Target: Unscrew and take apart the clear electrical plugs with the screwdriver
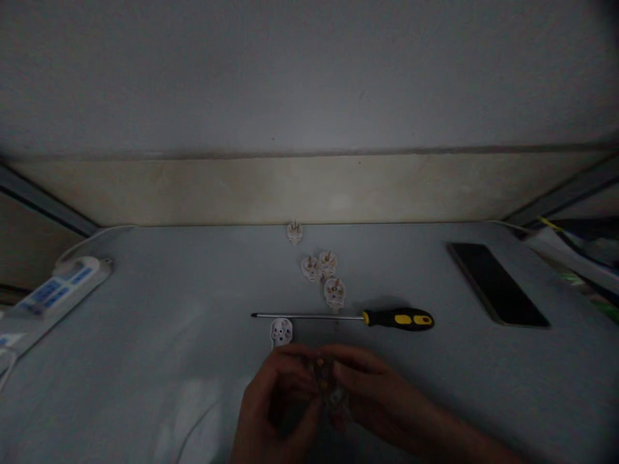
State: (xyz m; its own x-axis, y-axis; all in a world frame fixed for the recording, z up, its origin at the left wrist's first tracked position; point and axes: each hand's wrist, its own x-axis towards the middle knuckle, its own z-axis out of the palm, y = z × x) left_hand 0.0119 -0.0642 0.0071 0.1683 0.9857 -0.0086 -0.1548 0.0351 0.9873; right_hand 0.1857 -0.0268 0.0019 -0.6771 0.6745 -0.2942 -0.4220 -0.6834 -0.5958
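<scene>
A small plug part point(334, 394) with brass-coloured metal (details lost in shadow) is pinched between the closed fingers of the left hand point(271, 403) and right hand point(380, 390), nearer the wearer than the screwdriver point(399, 318), beyond which lie 4 pronged plug pieces point(334, 292).

At bottom centre, the left hand point(262, 392) and right hand point(374, 386) hold a small dim part point(329, 388); a screwdriver point(374, 318) lies above, a phone point(498, 285) at right, a power strip point(55, 295) at left.

Blur and shadow obscure the part point(334, 394) between the fingers point(358, 379); well left of them, a power strip point(62, 293) runs out of view.
</scene>
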